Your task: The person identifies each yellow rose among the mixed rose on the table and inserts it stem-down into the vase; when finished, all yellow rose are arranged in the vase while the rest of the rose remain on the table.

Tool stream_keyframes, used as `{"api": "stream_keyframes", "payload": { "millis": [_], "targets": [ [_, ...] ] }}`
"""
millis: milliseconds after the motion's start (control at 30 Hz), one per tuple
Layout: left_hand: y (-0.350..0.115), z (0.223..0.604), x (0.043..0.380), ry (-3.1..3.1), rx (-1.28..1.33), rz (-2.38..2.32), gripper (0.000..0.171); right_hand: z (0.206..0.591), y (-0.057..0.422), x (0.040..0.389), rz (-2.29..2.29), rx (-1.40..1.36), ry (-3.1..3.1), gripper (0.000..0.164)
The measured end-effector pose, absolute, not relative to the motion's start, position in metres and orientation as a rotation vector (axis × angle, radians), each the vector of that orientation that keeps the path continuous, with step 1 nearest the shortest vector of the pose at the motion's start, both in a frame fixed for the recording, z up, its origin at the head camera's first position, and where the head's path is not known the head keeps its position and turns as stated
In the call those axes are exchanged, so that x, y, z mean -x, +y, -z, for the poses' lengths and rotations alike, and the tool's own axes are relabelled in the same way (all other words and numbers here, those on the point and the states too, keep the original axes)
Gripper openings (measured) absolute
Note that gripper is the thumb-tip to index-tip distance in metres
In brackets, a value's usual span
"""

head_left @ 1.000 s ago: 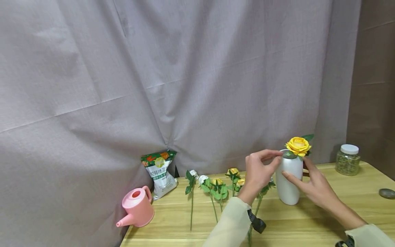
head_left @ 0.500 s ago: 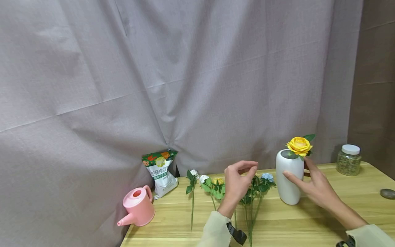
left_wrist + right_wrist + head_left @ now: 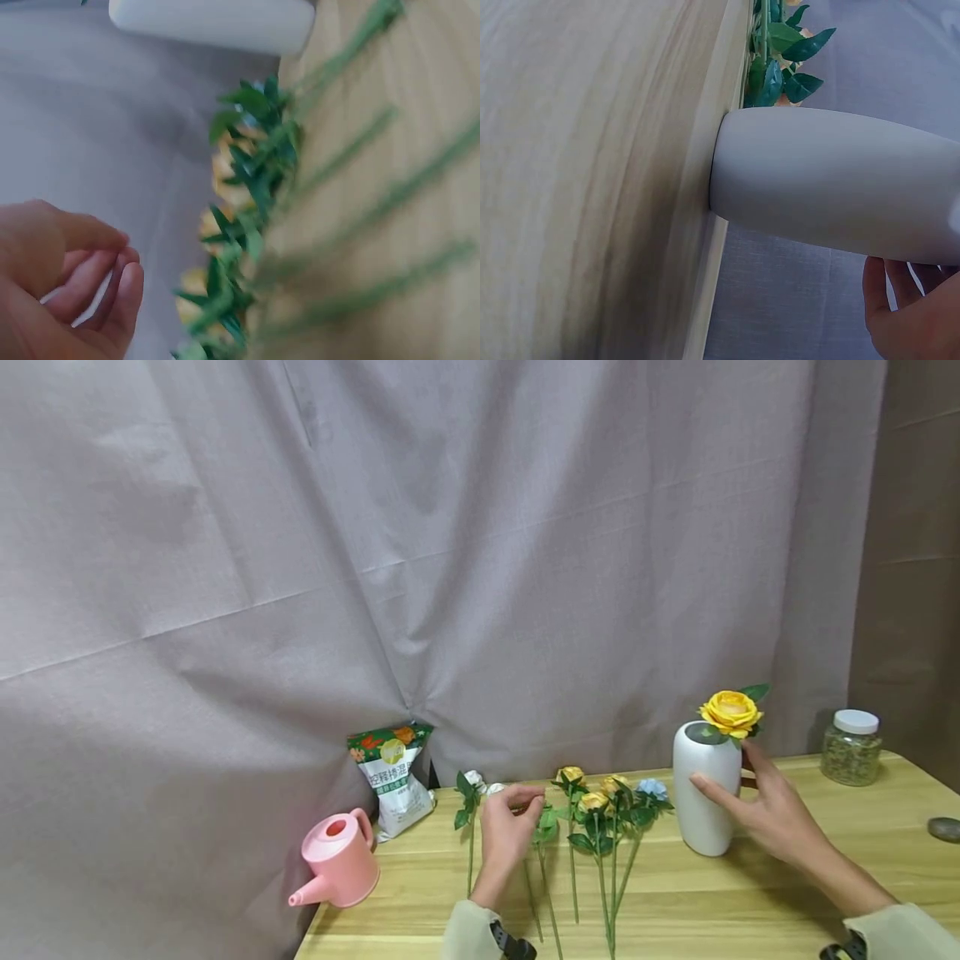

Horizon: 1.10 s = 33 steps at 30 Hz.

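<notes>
A white vase [image 3: 702,802] stands upright at the right of the table with one yellow rose [image 3: 731,713] in its mouth. My right hand [image 3: 780,818] grips the vase, thumb on the near side and fingers round the far side; its fingers [image 3: 904,281] show against the wall in the right wrist view. My left hand [image 3: 508,827] hangs over the row of flower stems, its fingers loosely bent and holding nothing. Behind and beside it lie white roses [image 3: 474,780], yellow roses [image 3: 595,802] and a blue flower [image 3: 652,789], all with green stems toward me.
At the left end are a pink watering can [image 3: 341,864] and a white and green bag [image 3: 396,789]. A white-lidded jar [image 3: 852,752] and a dark stone [image 3: 944,829] are at the right. A grey curtain [image 3: 480,568] hangs behind the table [image 3: 810,910].
My left hand has moved left, from the vase's rim to above the flowers by the white roses. The right hand stays on the vase, and the yellow rose remains in it.
</notes>
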State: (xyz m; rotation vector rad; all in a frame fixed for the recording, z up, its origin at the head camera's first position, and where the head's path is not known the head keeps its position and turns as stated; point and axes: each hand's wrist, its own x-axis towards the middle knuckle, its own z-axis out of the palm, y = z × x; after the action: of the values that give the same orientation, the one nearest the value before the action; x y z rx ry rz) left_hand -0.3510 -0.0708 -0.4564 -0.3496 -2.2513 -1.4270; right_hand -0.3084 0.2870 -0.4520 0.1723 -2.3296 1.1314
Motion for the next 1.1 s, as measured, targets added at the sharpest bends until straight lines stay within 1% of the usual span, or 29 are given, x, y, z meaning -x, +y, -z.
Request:
{"api": "stream_keyframes", "payload": {
  "millis": [100,200,467,667,867,1100],
  "targets": [
    [-0.084,0.47,0.352,-2.323,0.287,1.299,0.009,0.454,0.287,0.307,-1.139,-0.17,-2.311,0.078],
    [-0.089,0.476,0.353,-2.387,0.287,1.196,0.008,0.455,0.288,0.306,-1.136,-0.163,-2.295,0.077],
    [-0.092,0.476,0.345,-2.545,0.321,1.085,0.009,0.454,0.285,0.306,-1.097,-0.142,-2.305,0.077],
    [-0.089,0.473,0.337,-2.645,0.363,1.099,0.013,0.453,0.286,0.306,-1.094,-0.147,-2.302,0.077],
    [-0.087,0.474,0.333,-2.715,0.315,1.08,0.018,0.451,0.286,0.306,-1.111,-0.155,-2.304,0.077],
    [-0.087,0.475,0.333,-2.719,0.286,1.148,0.018,0.451,0.286,0.305,-1.108,-0.136,-2.33,0.08]
  ]
}}
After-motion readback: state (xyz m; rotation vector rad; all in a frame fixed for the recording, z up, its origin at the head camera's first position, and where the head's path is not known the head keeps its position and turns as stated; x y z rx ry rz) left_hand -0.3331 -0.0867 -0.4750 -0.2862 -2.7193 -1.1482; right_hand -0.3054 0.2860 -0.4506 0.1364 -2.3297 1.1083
